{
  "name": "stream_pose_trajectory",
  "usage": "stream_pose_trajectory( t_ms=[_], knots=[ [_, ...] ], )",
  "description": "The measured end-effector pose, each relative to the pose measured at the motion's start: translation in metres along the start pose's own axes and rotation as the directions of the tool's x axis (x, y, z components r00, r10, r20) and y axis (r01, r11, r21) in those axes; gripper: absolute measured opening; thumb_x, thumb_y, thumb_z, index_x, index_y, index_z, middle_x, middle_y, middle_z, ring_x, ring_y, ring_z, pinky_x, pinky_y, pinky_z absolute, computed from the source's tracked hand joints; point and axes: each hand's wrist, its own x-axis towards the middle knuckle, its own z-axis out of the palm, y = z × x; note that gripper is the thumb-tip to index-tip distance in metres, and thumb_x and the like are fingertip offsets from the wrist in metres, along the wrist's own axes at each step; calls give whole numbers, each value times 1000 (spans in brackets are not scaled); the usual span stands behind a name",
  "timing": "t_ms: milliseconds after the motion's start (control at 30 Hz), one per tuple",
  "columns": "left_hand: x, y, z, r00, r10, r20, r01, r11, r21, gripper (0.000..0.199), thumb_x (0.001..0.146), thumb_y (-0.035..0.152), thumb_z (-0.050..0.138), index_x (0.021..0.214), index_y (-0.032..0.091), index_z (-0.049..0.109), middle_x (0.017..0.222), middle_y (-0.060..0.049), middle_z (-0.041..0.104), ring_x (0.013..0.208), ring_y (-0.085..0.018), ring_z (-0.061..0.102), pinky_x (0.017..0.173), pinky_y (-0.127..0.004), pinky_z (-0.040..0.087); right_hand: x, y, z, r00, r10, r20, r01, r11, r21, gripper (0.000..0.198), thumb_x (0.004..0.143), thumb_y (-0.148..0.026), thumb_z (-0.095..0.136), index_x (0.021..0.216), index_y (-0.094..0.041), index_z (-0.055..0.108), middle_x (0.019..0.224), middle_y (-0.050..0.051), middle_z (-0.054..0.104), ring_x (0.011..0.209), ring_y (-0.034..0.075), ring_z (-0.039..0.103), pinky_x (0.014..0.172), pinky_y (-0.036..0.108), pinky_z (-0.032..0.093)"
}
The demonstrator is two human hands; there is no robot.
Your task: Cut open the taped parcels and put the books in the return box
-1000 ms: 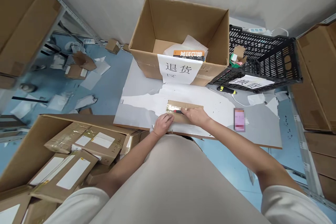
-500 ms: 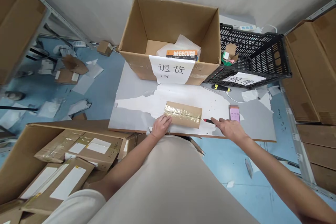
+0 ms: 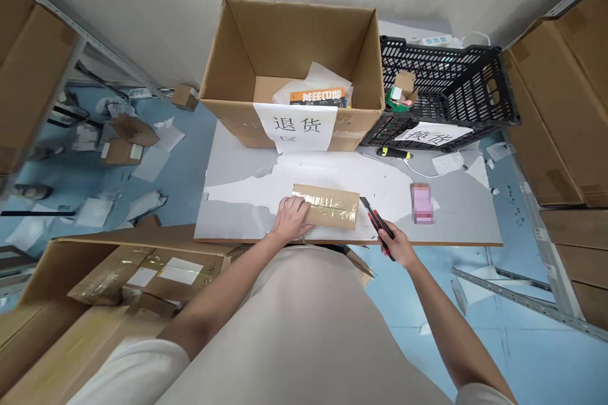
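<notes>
Knife [image 3: 377, 221] sat clasped in closed fingers of the right hand [image 3: 399, 245], while the left hand [image 3: 289, 220], fingers half open, rested on a taped box [image 3: 335, 209].

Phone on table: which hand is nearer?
Right. The right hand is below and left of the phone in the image; the left hand is farther left, on the taped box.

Frame centre: left hand [image 3: 291, 216] on oblong brown taped cardboard box [image 3: 335, 210] | right of centre: right hand [image 3: 398, 245] gripping slim red-and-black utility knife [image 3: 377, 220], blade seemingly out
</notes>
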Motion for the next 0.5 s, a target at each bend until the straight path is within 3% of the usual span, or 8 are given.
stream_pose_trajectory(
  t_ms=[100,167,300,500],
  knots=[
    [15,3,-4,998,35,46,-36,999,20,96,54,55,75,133,16,39,140,-18,37,130,-35,31,107,-48,20,-4,4,16,1000,15,10,-16,989,148,68,75,-61,54,126,-18,44,62,-5,53,37,10,47,35,23,38],
    [23,5,-3,996,47,74,-50,998,33,108,49,59,75,138,16,32,146,-18,28,135,-37,21,109,-50,14,-9,6,20,1000,21,15,-24,981,190,68,74,-61,55,127,-19,43,63,-5,54,38,9,48,36,23,39],
    [31,5,2,995,57,77,-59,998,25,114,46,63,75,139,14,30,145,-19,31,135,-38,20,109,-53,11,-13,7,23,999,29,43,-37,979,203,70,74,-61,55,128,-19,42,65,-4,54,39,9,48,36,23,40],
    [35,1,5,997,57,51,-56,998,-26,113,45,63,75,138,15,33,140,-18,38,131,-38,28,110,-53,12,8,-3,12,993,-1,121,-12,994,110,73,75,-59,55,134,-18,40,58,-5,54,37,10,47,35,23,37]
  ],
)
